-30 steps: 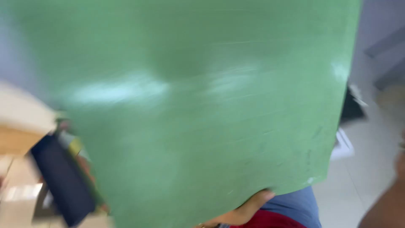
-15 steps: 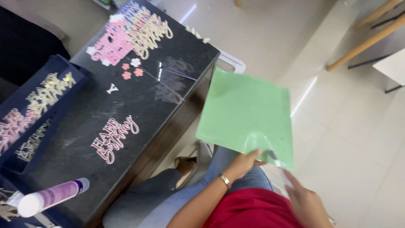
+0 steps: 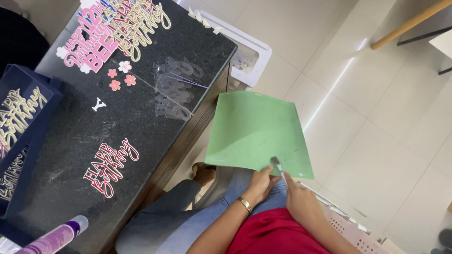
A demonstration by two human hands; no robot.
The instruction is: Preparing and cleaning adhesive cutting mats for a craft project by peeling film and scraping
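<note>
While the left hand (image 3: pixel 260 183) pinches the lower edge of one matte green cutting mat (image 3: pixel 256 131), the right hand (image 3: pixel 301 200) grasps a slim metal tool (image 3: pixel 278 167) laid on that edge. Mat hangs over the lap, at 3 o'clock from the speckled black stone table (image 3: pixel 84 141). At 9 o'clock lie three pink paper flowers (image 3: pixel 120 77). Half a second ago the mat sat slightly more tilted.

A dark speckled stone tabletop (image 3: pixel 141 70) bears pink and red paper cake toppers (image 3: pixel 111 167), three small pink flowers (image 3: pixel 120 79), clear acrylic lettering (image 3: pixel 174 91), and a purple-capped tube (image 3: pixel 54 237).
</note>
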